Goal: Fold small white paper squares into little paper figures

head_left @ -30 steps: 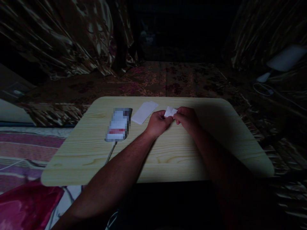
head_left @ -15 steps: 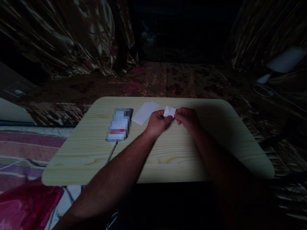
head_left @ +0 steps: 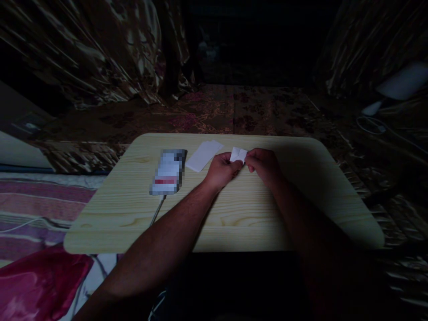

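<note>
A small folded piece of white paper [head_left: 238,154], creased across its face, is held up over the far half of the table. My left hand [head_left: 223,170] grips its left and lower side, the thumb lying on the near edge. At its right edge, the fingers of my right hand [head_left: 265,163] are closed in a pinch on the paper. Left of my hands lie several white paper strips [head_left: 203,156], stacked and slightly fanned at the far end. The undersides of both hands are hidden.
A pale wood-grain table [head_left: 240,223] with rounded corners holds it all. A blurred-out phone [head_left: 166,171] lies at left with a cable [head_left: 158,209] running towards me. Beyond are patterned curtains [head_left: 133,49]; a white lamp [head_left: 403,82] stands far right, a striped bedspread [head_left: 43,200] at left.
The view has shifted slightly, so everything sits a few pixels to the right and higher. Both hands keep their hold on the folded paper, which is tilted a little differently.
</note>
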The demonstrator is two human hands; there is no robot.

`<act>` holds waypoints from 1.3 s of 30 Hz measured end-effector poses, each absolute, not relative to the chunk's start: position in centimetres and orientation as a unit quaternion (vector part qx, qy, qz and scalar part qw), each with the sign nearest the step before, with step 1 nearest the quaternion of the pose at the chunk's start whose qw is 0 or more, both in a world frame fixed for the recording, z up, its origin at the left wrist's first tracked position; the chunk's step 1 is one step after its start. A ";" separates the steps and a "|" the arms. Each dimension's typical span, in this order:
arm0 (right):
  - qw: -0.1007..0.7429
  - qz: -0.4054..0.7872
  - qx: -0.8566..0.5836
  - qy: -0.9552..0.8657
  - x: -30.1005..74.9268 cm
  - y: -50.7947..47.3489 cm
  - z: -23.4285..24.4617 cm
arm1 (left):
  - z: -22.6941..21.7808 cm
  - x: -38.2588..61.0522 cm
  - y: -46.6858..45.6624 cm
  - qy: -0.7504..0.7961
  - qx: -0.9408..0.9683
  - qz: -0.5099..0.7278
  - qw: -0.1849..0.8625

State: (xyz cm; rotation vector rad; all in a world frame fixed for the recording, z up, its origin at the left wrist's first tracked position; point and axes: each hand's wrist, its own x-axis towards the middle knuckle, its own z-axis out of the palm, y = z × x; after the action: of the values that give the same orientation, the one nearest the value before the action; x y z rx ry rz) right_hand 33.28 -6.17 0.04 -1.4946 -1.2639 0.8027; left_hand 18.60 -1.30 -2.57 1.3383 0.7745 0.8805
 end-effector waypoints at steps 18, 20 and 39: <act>0.475 0.293 -0.640 -0.527 33.1 -6.2 -0.1 | -2.4 18.5 -1.7 0.341 0.600 0.398 0.604; 0.467 0.289 -0.647 -0.528 33.1 -6.3 0.0 | -2.3 18.5 -1.6 0.345 0.580 0.419 0.608; 0.476 0.314 -0.614 -0.546 33.0 -6.1 -0.8 | -2.6 18.2 -0.7 0.329 0.532 0.403 0.668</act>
State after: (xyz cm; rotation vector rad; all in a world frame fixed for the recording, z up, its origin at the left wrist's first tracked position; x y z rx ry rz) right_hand 33.02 -6.05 -0.81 -1.4997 -1.3345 0.7676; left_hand 18.17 -0.69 -2.63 1.2008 0.7424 0.9084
